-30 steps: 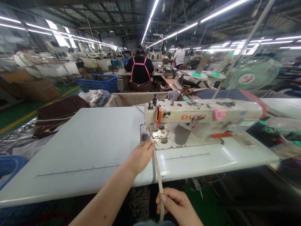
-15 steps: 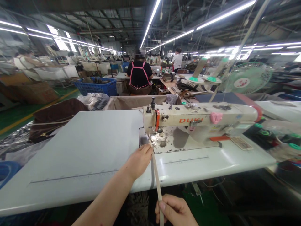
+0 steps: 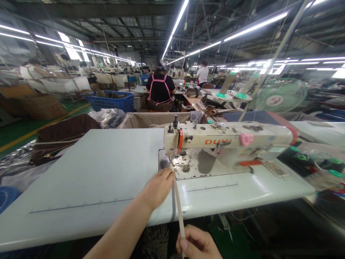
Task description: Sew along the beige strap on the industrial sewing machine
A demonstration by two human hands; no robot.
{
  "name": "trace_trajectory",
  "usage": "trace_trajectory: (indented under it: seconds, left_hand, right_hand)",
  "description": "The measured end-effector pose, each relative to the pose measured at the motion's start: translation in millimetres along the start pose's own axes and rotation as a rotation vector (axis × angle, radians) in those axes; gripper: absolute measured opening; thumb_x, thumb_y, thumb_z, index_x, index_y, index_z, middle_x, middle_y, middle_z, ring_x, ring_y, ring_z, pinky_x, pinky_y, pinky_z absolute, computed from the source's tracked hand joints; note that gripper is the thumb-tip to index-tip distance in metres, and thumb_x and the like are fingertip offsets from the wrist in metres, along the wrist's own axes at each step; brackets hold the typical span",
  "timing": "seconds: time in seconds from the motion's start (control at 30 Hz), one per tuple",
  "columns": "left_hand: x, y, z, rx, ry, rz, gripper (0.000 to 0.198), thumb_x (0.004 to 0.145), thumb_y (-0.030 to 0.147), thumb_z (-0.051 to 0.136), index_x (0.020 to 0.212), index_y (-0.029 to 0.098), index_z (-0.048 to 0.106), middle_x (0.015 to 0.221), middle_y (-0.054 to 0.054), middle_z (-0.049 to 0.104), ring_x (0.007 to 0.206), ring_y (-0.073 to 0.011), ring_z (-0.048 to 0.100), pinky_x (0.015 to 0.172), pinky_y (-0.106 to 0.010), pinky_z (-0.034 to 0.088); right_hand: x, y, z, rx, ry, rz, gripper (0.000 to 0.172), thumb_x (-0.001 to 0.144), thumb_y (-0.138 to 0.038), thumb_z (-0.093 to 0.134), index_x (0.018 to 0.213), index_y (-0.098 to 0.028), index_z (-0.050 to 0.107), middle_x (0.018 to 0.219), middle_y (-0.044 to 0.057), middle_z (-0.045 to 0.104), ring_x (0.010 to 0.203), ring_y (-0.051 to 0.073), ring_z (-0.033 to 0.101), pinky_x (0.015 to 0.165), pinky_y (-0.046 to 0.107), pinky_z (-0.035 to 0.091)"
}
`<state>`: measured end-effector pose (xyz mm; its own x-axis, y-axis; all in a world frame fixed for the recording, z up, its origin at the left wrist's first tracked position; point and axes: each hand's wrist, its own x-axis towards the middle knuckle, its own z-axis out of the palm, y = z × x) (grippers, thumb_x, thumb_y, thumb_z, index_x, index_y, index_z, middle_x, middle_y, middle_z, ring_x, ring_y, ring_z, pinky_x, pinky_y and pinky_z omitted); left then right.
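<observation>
The right hand (image 3: 198, 242) is pinching the pale strip (image 3: 178, 205) between thumb and fingers, off the near edge of the table (image 3: 107, 172); the left hand (image 3: 159, 189) is bunching over it by the left end of the sewing machine (image 3: 229, 136), gripping or only pressing, I can't tell. Uneven pulling could be skewing the strip, and a slip could be endangering those far fingers.

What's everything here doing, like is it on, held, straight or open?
Beige strip: straight between the hands
Left hand: fingers on the strip, beside the machine
Right hand: pinching the strip
Sewing machine: can't tell if running
Ceiling lights: on
Fan: can't tell if spinning
Blue basket: open-topped, things inside
</observation>
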<state>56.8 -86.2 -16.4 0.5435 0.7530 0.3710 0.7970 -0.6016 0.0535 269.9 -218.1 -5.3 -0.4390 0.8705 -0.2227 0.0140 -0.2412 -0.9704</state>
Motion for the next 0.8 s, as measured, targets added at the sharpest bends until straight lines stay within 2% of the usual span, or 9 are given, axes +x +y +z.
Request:
trace_trajectory:
  seconds: [0.1, 0.23, 0.37, 0.5, 0.63, 0.8]
  left_hand:
    - [0.1, 0.3, -1.8, -0.007, -0.005, 0.011, 0.021, 0.103, 0.013, 0.051, 0.122, 0.019, 0.059, 0.131, -0.010, 0.067, 0.130, -0.0263, 0.064, 0.116, -0.042, 0.054]
    - [1.4, 1.9, -4.7, -0.017, 0.020, 0.009, 0.022, 0.102, 0.012, 0.051, 0.121, 0.020, 0.059, 0.128, -0.010, 0.068, 0.127, -0.0253, 0.065, 0.116, -0.043, 0.054]
    - [1.6, 2.6, -6.1, 0.000, 0.039, 0.011, 0.023, 0.102, 0.011, 0.051, 0.123, 0.018, 0.058, 0.130, -0.011, 0.068, 0.125, -0.0256, 0.066, 0.115, -0.042, 0.055]
    - [1.6, 2.3, -6.3, 0.012, 0.027, 0.030, 0.021, 0.100, 0.010, 0.054, 0.119, 0.017, 0.059, 0.130, -0.013, 0.067, 0.124, -0.0269, 0.066, 0.114, -0.042, 0.055]
    - [1.8, 2.7, -7.0, 0.001, 0.010, 0.005, 0.019, 0.101, 0.011, 0.055, 0.118, 0.017, 0.059, 0.131, -0.012, 0.067, 0.124, -0.0271, 0.066, 0.114, -0.041, 0.056]
    - [1.5, 2.7, -8.2, -0.007, 0.006, -0.001, 0.020, 0.102, 0.012, 0.054, 0.120, 0.019, 0.058, 0.132, -0.011, 0.066, 0.125, -0.0266, 0.066, 0.114, -0.041, 0.055]
  right_hand:
    - [5.5, -3.5, -2.1, -0.102, 0.043, -0.091, 0.051, 0.083, -0.070, 0.079, 0.073, -0.020, 0.077, 0.078, 0.003, 0.064, 0.077, 0.020, 0.058, 0.074, 0.033, 0.045]
    - [19.3, 11.2, -1.0, -0.120, 0.141, -0.108, 0.057, 0.078, -0.076, 0.079, 0.074, -0.019, 0.077, 0.076, 0.003, 0.065, 0.076, 0.021, 0.058, 0.073, 0.033, 0.046]
    - [28.7, 19.4, 3.1, 0.031, 0.153, -0.028, 0.065, 0.072, -0.082, 0.080, 0.088, -0.019, 0.079, 0.070, 0.003, 0.069, 0.068, 0.020, 0.060, 0.069, 0.033, 0.047]
    - [23.1, 0.4, 7.2, 0.165, 0.127, 0.090, 0.063, 0.070, -0.079, 0.085, 0.086, -0.018, 0.078, 0.072, 0.003, 0.071, 0.070, 0.019, 0.064, 0.070, 0.031, 0.050]
    - [13.9, -12.0, 9.5, 0.175, 0.132, 0.127, 0.062, 0.072, -0.077, 0.085, 0.084, -0.017, 0.078, 0.071, 0.003, 0.072, 0.070, 0.018, 0.066, 0.070, 0.030, 0.053]
    - [7.7, -7.6, 8.9, 0.154, 0.108, 0.127, 0.058, 0.076, -0.074, 0.084, 0.082, -0.016, 0.078, 0.071, 0.004, 0.074, 0.069, 0.017, 0.067, 0.069, 0.029, 0.053]
